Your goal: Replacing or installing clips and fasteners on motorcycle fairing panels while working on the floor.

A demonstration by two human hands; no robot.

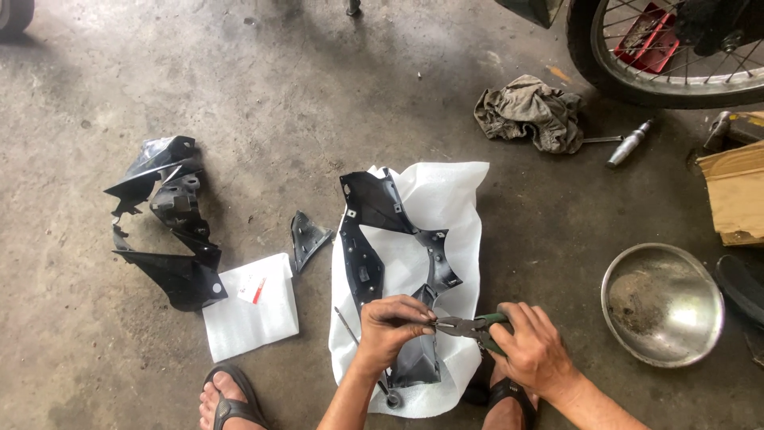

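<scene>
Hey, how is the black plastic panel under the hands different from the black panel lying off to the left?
The black panel under the hands lies on a white foam sheet; the left panel lies on bare concrete floor. The left hand rests on the first, with pliers in the right hand at it; the left panel is untouched. The first is a branching frame; the other looks bulkier. Both are dark moulded plastic.

A crumpled rag point(531, 112), metal bowl point(662, 304) and motorcycle wheel point(660, 72) sit on the concrete floor point(263, 87).
</scene>
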